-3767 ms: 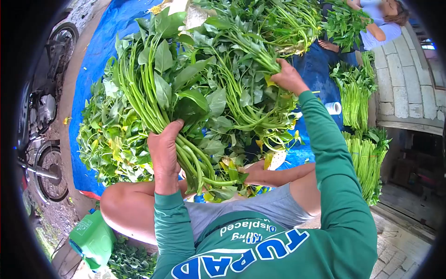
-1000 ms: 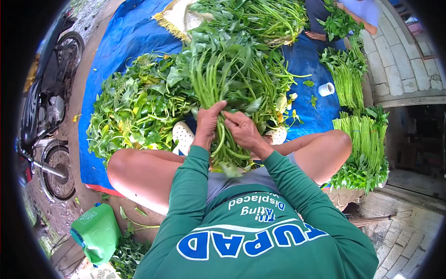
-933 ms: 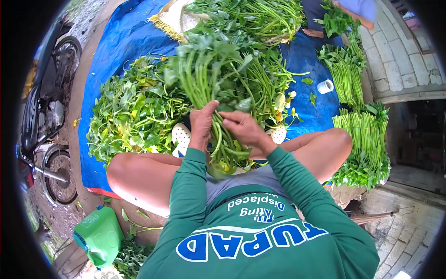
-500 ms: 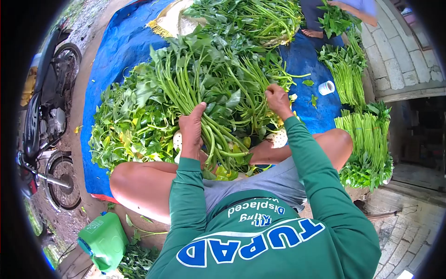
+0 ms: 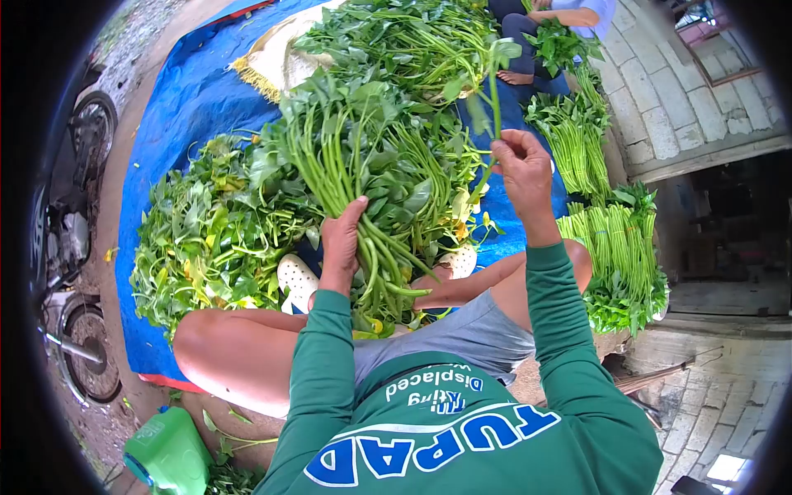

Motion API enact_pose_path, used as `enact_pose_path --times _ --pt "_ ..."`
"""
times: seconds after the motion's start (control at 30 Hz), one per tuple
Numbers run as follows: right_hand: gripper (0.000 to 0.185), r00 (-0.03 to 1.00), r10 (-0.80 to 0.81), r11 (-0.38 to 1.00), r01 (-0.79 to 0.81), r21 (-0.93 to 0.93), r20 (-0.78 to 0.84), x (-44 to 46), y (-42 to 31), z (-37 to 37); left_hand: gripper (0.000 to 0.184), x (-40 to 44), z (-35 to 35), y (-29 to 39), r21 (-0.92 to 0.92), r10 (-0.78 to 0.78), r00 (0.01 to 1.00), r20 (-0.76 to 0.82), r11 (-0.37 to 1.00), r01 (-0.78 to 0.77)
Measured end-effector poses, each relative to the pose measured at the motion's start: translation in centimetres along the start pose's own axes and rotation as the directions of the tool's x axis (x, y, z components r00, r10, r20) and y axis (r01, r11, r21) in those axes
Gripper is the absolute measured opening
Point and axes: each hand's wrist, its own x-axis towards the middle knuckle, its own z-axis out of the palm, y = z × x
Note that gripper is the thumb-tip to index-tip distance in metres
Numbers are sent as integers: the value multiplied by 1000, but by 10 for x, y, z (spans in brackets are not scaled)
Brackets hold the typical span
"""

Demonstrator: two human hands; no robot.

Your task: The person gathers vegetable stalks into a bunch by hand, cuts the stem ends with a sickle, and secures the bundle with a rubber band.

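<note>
My left hand (image 5: 341,243) is closed round a thick bunch of leafy green stems (image 5: 330,177), whose leaves point away from me and whose cut ends hang over my lap. My right hand (image 5: 525,169) pinches a single leafy stem (image 5: 495,99) between thumb and fingers, held upright to the right of the bunch. Its leaves look blurred. Beneath and beyond both hands lies a large heap of loose greens (image 5: 421,157), with yellowing leaves (image 5: 198,264) among those at the left.
A blue tarp (image 5: 165,165) lies under the greens. Sorted bundles (image 5: 615,256) are stacked at the right. A co-worker (image 5: 569,21) sits at the top right. A green jug (image 5: 169,450) stands at the lower left, near a motorcycle (image 5: 70,239). A whitish sack (image 5: 285,54) lies behind.
My right hand has risen and moved right, now lifting a single stem from near the heap. My left hand still grips the bunch. The whole view has shifted slightly.
</note>
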Motion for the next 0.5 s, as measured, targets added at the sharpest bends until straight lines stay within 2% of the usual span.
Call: enact_pose_path --times 0.07,0.13,0.17,0.2,0.3,0.33,0.37,0.43,0.47,0.5 --pt "20 984 -164 974 150 -167 -72 -1 -5 9 29 0 8 -7 -43 -43 999 -7 998 42" --pt "17 927 -361 871 296 -393 -100 -8 -22 27 30 8 6 -27 -96 -79 997 -16 992 77" --pt "16 885 -455 794 353 -496 -99 -12 -26 37 30 12 2 -38 -107 -117 993 -19 988 114" --pt "15 875 -483 739 387 -552 -33 -12 -26 49 32 8 6 -42 -172 -103 995 3 980 102" --pt "18 900 -426 726 404 -556 97 -22 -7 102 37 10 -2 -68 -262 -119 992 39 957 125" --pt "19 924 -306 710 382 -592 229 -27 12 123 38 9 -10 -69 -204 -192 979 63 958 200" --pt "21 921 -174 687 366 -627 347 -36 37 141 38 7 -13 -71 -282 -222 967 121 927 248" --pt "26 842 48 830 266 -491 537 -56 83 161 39 11 -17 -69 -422 -242 937 253 843 332" --pt "26 859 76 837 221 -500 506 -59 84 162 39 18 -29 -75 -425 -260 908 329 818 388" --pt "26 870 105 844 179 -505 482 -62 88 162 38 19 -33 -69 -423 -285 900 331 807 411"
